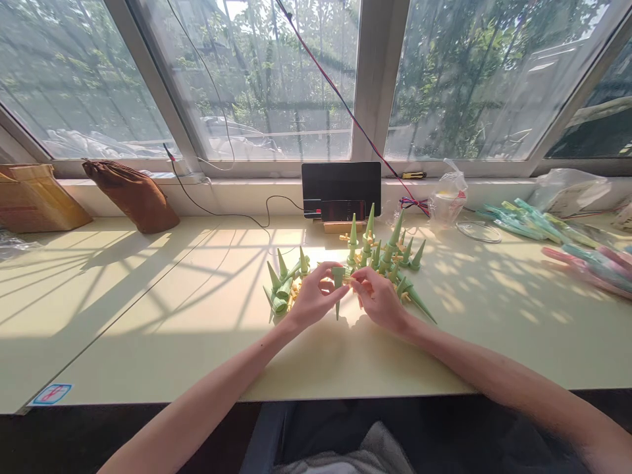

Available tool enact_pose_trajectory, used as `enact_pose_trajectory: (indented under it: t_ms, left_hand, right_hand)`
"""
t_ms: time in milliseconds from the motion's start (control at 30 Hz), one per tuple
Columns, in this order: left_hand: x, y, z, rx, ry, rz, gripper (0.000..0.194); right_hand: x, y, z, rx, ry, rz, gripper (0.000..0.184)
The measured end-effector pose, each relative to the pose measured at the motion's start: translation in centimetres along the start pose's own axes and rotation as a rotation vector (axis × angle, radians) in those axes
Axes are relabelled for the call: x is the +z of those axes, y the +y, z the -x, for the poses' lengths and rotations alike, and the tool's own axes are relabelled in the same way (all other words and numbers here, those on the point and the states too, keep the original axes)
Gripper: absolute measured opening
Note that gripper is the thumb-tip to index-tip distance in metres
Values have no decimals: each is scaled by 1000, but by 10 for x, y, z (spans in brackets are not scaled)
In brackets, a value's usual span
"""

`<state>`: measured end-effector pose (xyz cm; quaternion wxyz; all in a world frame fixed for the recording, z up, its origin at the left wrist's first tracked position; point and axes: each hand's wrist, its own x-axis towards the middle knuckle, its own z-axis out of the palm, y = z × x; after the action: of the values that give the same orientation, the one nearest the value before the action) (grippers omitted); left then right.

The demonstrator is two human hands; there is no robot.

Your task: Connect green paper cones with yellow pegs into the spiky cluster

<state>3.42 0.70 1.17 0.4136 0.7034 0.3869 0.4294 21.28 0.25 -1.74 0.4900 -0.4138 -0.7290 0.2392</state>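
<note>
My left hand is closed around the top of a green plant watering spike, whose tip points down over the table. Close against its right side, my right hand pinches a small yellowish piece, seemingly the spike's valve, mostly covered by the fingers. Behind and right of my hands stand several green spikes, some with yellow valves. To the left lies a smaller group of green spikes, partly tipped over, with loose yellow valves beside my left hand.
A black tablet leans by the window, with a phone on a wooden stand before it. A brown drawstring bag and a cardboard box sit at left. Bagged green items and a plastic cup are at right.
</note>
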Motion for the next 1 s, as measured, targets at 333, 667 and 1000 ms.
enact_pose_trajectory:
  t_ms: [333,667,1000]
  left_hand:
    - [0,-2,0,103,31,-118,38]
    - [1,-2,1,134,21,-173,39]
    - [3,-1,1,72,32,-117,38]
  right_hand:
    - [-2,0,0,-3,-11,65,22]
    - [-3,-1,0,-54,4,144,34]
    - [-2,0,-1,-35,0,118,39]
